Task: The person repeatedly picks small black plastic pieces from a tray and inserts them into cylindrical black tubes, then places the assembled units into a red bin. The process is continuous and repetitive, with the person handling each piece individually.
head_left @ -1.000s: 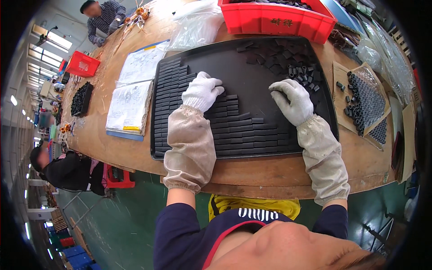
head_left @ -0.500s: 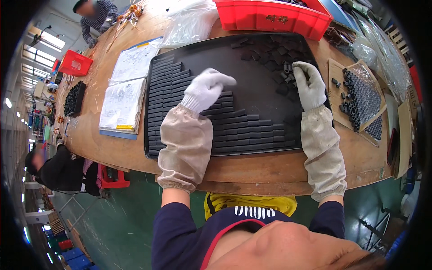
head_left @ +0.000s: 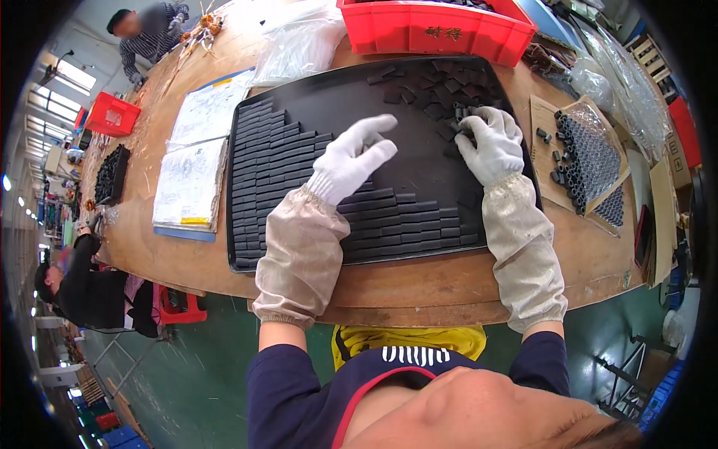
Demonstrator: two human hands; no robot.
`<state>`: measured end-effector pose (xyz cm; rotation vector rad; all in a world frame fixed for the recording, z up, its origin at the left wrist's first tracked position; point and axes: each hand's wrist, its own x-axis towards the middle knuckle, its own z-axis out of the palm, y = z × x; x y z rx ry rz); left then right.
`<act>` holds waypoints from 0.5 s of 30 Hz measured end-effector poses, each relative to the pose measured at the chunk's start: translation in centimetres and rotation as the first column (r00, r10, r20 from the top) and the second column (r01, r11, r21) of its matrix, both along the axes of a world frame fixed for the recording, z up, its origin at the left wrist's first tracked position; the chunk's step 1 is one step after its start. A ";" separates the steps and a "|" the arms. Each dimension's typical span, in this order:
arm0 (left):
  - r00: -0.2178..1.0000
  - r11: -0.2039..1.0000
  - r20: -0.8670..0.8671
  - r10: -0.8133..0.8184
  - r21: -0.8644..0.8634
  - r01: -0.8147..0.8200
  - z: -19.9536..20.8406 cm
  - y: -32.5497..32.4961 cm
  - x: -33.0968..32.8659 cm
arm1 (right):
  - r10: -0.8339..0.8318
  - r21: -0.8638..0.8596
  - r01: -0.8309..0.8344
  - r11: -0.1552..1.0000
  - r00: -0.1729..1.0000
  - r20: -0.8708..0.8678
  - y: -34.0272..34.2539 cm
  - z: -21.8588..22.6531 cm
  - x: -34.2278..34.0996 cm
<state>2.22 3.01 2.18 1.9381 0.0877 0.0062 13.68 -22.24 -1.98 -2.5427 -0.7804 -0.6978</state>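
Observation:
A large black tray (head_left: 329, 97) lies in front of me on the wooden table. Rows of small flat black pieces (head_left: 280, 153) lie packed edge to edge along its left and near sides. More flat black pieces (head_left: 441, 84) are heaped loosely in the far right part. My left hand (head_left: 350, 159), in a white glove, hovers over the tray's middle, open, thumb and forefinger apart with nothing between them. At the loose heap, my gloved right hand (head_left: 490, 146) has its thumb and fingers curled together by some short black tubes (head_left: 460, 112). What sits between those fingertips is hidden.
Papers on a blue clipboard (head_left: 191, 168) lie left of the tray, a clear plastic bag (head_left: 303, 49) and red bin (head_left: 434, 28) beyond it. Black tubes under bubble wrap (head_left: 591, 150) rest on cardboard at right. Two people (head_left: 146, 37) work farther left.
My right hand has come lower and leftward into the loose pieces. My left hand's thumb and forefinger have spread apart. The whole view has shifted slightly.

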 end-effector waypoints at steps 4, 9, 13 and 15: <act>0.997 0.987 -0.047 0.063 -0.146 -0.069 2.7 -0.4 -1.1 | -0.013 -0.077 0.010 0.997 0.999 -0.034 -0.2 -0.3 -0.2; 0.993 0.992 0.108 -0.054 -0.107 0.066 -0.1 0.4 -0.3 | 0.021 -0.086 -0.026 0.996 0.998 -0.061 0.2 -0.1 -0.5; 0.998 0.878 0.028 -0.047 -0.475 0.055 -0.7 -0.3 -0.1 | -0.002 -0.108 0.001 0.994 1.000 -0.002 0.1 -0.1 -0.5; 0.999 0.839 -0.015 -0.044 -0.543 0.029 -0.1 -0.6 -0.3 | -0.004 -0.120 0.007 0.993 1.000 0.025 0.2 -0.2 -0.6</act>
